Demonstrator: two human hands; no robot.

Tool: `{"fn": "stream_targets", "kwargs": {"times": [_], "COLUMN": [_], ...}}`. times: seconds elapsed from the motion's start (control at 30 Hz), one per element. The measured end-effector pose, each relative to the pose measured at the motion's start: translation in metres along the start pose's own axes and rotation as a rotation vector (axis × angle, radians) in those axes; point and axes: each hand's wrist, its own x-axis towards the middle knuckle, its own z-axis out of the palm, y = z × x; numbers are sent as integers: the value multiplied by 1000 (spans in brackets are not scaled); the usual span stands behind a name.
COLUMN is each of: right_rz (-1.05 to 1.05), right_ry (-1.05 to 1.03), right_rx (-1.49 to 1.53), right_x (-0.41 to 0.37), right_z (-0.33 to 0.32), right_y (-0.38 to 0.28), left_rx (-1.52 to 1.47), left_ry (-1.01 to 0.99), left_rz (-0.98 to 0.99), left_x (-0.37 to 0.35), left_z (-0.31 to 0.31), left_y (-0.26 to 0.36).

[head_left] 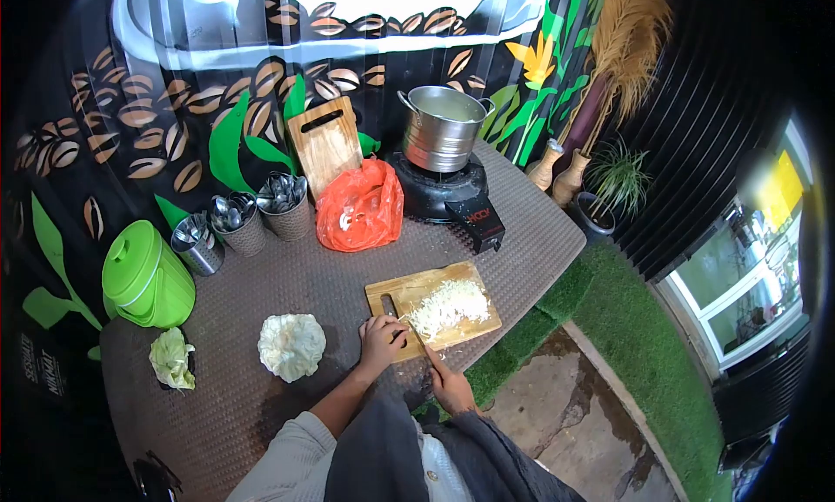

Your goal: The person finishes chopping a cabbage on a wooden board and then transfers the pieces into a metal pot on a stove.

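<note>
A wooden cutting board (387, 291) lies near the table's front edge with a heap of finely shredded cabbage (452, 309) on it. My right hand (450, 391) is closed round the handle of a knife (424, 338), whose blade rests at the left side of the heap. Beside the blade, my left hand (381, 340) is on the board with its fingers curled; whatever is under them is hidden. To the left, a pale cabbage leaf (292, 346) lies cupped on the table. A greener leaf (172, 359) is farther left.
On the brown table (261, 293) stand a steel pot (444, 132) on a black burner (439, 189), a red plastic bag (361, 208), and a second board (326, 141) leaning upright. Cutlery holders (237, 226) and a green lidded container (150, 276) are at the left.
</note>
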Motion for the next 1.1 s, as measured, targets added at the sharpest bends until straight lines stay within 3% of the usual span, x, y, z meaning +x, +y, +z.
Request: {"fn": "stream_targets", "kwargs": {"times": [0.27, 1.1], "right_rz": [23, -2], "right_ry": [8, -40], "right_rx": [-22, -76], "right_x": [-10, 5], "right_z": [8, 9], "right_y": [1, 5], "left_rx": [-39, -20], "left_ry": [89, 84], "left_rz": [-11, 20], "left_x": [0, -2], "left_z": [5, 4], "left_y": [-2, 0]}}
